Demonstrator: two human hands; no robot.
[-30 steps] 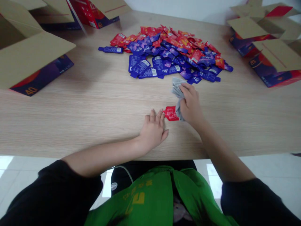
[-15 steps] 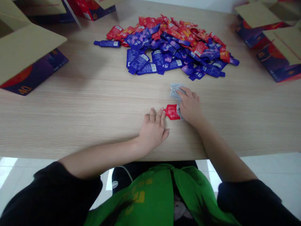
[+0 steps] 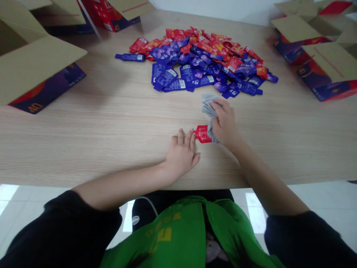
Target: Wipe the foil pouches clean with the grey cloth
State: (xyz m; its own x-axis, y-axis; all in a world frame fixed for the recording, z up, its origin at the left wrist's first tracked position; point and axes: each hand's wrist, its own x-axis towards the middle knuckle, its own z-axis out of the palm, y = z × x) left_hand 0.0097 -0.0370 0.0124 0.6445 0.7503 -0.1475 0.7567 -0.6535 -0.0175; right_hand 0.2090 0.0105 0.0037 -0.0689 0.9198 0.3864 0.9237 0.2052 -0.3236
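Note:
A flat red sachet [image 3: 202, 134] with a narrow neck lies on the wooden table in front of me. The fingertips of my left hand [image 3: 182, 153] press on its neck end; the fingers are stretched out and the palm rests low on the table. My right hand [image 3: 225, 123] grips a crumpled grey cloth [image 3: 209, 104], whose lower fold covers the right end of the sachet. Beyond my hands spreads a heap of red and purple sachets [image 3: 200, 61]. One purple sachet [image 3: 130, 57] lies apart at the heap's left.
An open carton [image 3: 52, 89] with flaps spread stands at the left, and another red and purple carton [image 3: 111, 16] is behind it. More open cartons [image 3: 320, 85] stand at the right. The table's front edge [image 3: 217, 189] runs close to my body.
The cloth in my right hand has shifted slightly left over the sachet's right end. My left hand stays on the neck. The whole view has tilted a little.

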